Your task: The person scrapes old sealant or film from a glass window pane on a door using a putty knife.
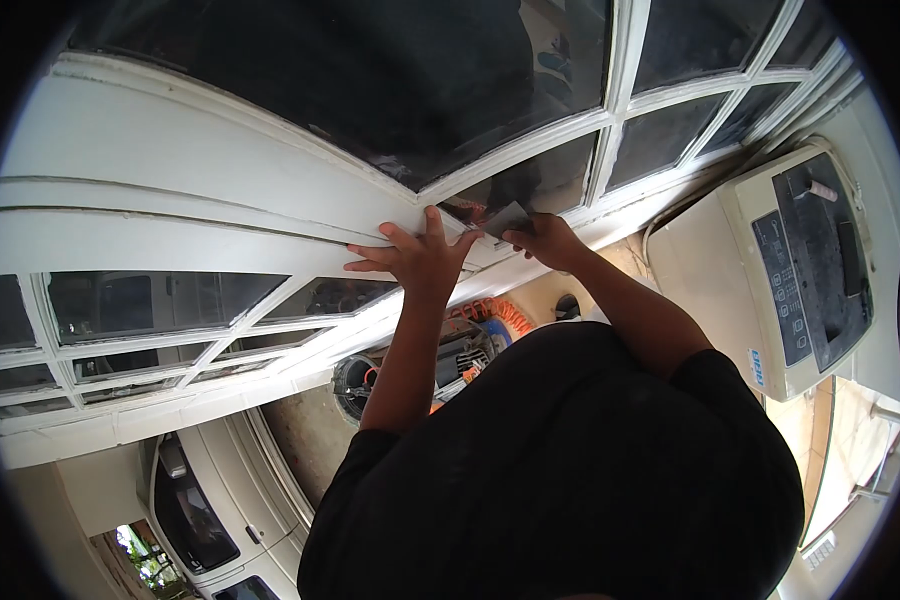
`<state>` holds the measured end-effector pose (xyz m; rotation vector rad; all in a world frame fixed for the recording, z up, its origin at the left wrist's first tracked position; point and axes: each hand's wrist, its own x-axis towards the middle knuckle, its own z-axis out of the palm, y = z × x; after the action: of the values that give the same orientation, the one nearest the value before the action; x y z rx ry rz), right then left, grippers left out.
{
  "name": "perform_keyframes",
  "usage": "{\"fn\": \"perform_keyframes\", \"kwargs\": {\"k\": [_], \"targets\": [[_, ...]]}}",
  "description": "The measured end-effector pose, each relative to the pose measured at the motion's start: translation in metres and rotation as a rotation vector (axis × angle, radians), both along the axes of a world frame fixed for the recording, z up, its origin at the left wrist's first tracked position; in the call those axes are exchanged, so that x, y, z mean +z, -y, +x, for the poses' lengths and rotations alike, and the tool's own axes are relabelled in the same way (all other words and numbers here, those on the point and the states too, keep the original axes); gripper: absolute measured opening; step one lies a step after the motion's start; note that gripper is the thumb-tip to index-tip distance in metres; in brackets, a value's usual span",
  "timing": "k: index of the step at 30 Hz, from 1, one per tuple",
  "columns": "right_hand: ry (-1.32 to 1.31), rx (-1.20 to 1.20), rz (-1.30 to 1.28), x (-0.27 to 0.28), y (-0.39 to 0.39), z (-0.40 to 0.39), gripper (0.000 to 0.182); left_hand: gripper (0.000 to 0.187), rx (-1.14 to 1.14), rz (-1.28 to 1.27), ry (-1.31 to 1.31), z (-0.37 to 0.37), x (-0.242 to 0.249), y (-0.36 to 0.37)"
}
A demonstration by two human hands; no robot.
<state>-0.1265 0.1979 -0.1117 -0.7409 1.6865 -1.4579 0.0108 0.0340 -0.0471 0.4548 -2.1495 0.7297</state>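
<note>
My left hand [422, 256] lies with its fingers spread against the white-painted window frame [360, 215]. Close to its thumb, my right hand [548, 243] pinches a small dark grey sheet that looks like sandpaper [508, 219]. The sheet stands tilted up in front of the lower corner of a dark glass pane [545, 180]. Part of the sheet is hidden behind the right fingers.
A top-loading washing machine [705, 270] stands at the right. Below the frame is a machine with a round drum [353, 385] and an orange coiled hose [505, 312]. A parked car [235, 470] is at the lower left.
</note>
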Motion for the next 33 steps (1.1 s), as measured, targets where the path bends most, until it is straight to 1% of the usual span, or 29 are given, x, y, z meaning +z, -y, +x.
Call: {"fn": "perform_keyframes", "kwargs": {"k": [1, 2, 4, 6, 7, 8, 9, 11, 12, 13, 14, 15, 17, 18, 19, 20, 21, 22, 23, 25, 26, 27, 29, 30, 31, 33], "targets": [[-0.085, 0.062, 0.138, 0.008, -0.008, -0.005, 0.038, 0.123, -0.002, 0.016, -0.003, -0.001, 0.001, -0.002], [-0.103, 0.074, 0.149, 0.014, -0.016, -0.008, 0.038, 0.122, -0.002, 0.034, -0.007, -0.002, 0.000, -0.004], [-0.097, 0.164, 0.321, 0.023, -0.031, -0.010, 0.031, 0.121, 0.015, 0.041, -0.019, -0.003, -0.004, -0.006], [-0.094, 0.179, 0.337, 0.018, -0.041, -0.014, 0.030, 0.119, 0.030, 0.047, -0.040, -0.008, -0.009, -0.008], [-0.065, 0.182, 0.336, 0.011, -0.046, -0.017, 0.030, 0.103, 0.005, 0.104, -0.053, -0.009, -0.013, -0.011], [-0.090, 0.153, 0.325, 0.003, -0.052, -0.020, 0.036, 0.088, -0.022, 0.161, -0.063, -0.010, -0.016, -0.013], [-0.106, 0.163, 0.340, 0.009, -0.059, -0.022, 0.036, 0.088, -0.011, 0.176, -0.079, -0.009, -0.022, -0.015], [-0.081, 0.091, 0.386, 0.022, -0.073, -0.025, 0.037, 0.060, -0.027, 0.115, -0.060, -0.006, -0.036, -0.017], [-0.076, 0.066, 0.391, 0.022, -0.080, -0.025, 0.037, 0.060, -0.014, 0.129, -0.069, -0.001, -0.042, -0.016], [-0.082, 0.079, 0.406, 0.024, -0.089, -0.026, 0.037, 0.050, -0.087, 0.149, -0.053, 0.007, -0.048, -0.014], [-0.086, 0.033, 0.411, 0.025, -0.098, -0.025, 0.036, 0.039, -0.161, 0.169, -0.035, 0.013, -0.054, -0.016], [-0.090, -0.011, 0.416, 0.028, -0.106, -0.026, 0.036, 0.039, -0.145, 0.183, -0.038, 0.017, -0.051, -0.025], [-0.098, -0.006, 0.455, 0.020, -0.120, -0.034, 0.035, 0.036, -0.378, 0.454, -0.214, 0.019, -0.040, -0.039], [-0.077, -0.064, 0.404, 0.022, -0.124, -0.036, 0.035, 0.028, -0.381, 0.472, -0.301, 0.018, -0.019, -0.055], [-0.059, -0.120, 0.351, 0.024, -0.129, -0.040, 0.035, 0.028, -0.364, 0.471, -0.320, 0.019, -0.021, -0.060], [-0.017, -0.145, 0.328, 0.006, -0.137, -0.048, 0.034, 0.022, -0.435, 0.580, -0.235, 0.020, -0.025, -0.064], [-0.029, -0.172, 0.349, 0.026, -0.137, -0.042, 0.032, 0.016, -0.506, 0.691, -0.148, 0.020, -0.027, -0.067], [-0.009, -0.179, 0.351, 0.030, -0.143, -0.041, 0.030, 0.010, -0.440, 0.686, -0.197, 0.014, -0.020, -0.073], [0.014, -0.185, 0.355, 0.031, -0.149, -0.040, 0.029, 0.010, -0.418, 0.692, -0.210, 0.010, -0.024, -0.078], [0.024, -0.167, 0.373, 0.036, -0.163, -0.039, 0.027, 0.015, -0.290, 1.032, -0.341, 0.001, -0.032, -0.087], [0.042, -0.174, 0.383, 0.038, -0.173, -0.039, 0.025, 0.034, -0.249, 1.268, -0.453, -0.005, -0.034, -0.092], [0.035, -0.149, 0.393, 0.037, -0.183, -0.040, 0.025, 0.034, -0.226, 1.271, -0.472, -0.009, -0.035, -0.098], [0.050, -0.173, 0.345, 0.029, -0.204, -0.045, 0.026, 0.061, -0.141, 1.294, -0.414, -0.018, -0.033, -0.112], [0.045, -0.191, 0.291, 0.025, -0.214, -0.048, 0.026, 0.081, -0.135, 1.382, -0.352, -0.024, -0.025, -0.120], [0.037, -0.171, 0.281, 0.023, -0.226, -0.054, 0.026, 0.081, -0.123, 1.369, -0.370, -0.033, -0.026, -0.127], [0.074, -0.195, 0.348, 0.023, -0.247, -0.065, 0.026, 0.088, -0.163, 1.470, -0.574, -0.053, -0.026, -0.139]]}}
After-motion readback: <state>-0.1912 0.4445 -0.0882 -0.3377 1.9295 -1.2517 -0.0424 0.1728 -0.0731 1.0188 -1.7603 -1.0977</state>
